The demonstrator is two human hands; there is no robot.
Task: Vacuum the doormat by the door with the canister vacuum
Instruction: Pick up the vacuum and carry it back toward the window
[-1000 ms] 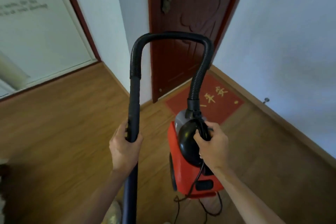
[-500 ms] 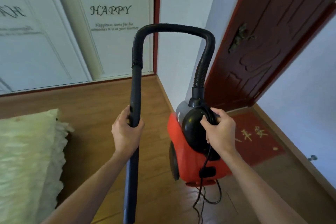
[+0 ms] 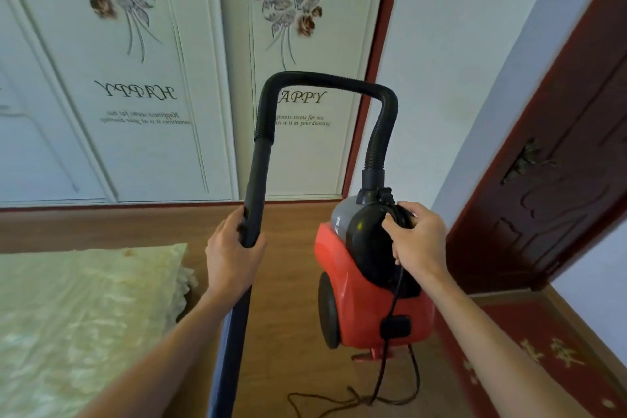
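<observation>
Your head has turned left over the last second, so the red doormat [image 3: 570,326] has slid to the lower right by the door [image 3: 559,180], partly cut off. Your left hand [image 3: 234,258] still grips the wand [image 3: 254,187]. Your right hand [image 3: 415,241] still clasps the canister vacuum [image 3: 366,309] by its top handle. Suction likely hasn't begun, and the nozzle is out of frame.

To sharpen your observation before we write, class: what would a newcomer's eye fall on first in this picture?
The bright red plastic canister vacuum at centre right strikes first, the right hand gripping its black top; its black ribbed hose arches over to the dark rigid tube held by the left hand. Next, the red doormat with gold characters lies at lower right, below the dark red carved door.
</observation>
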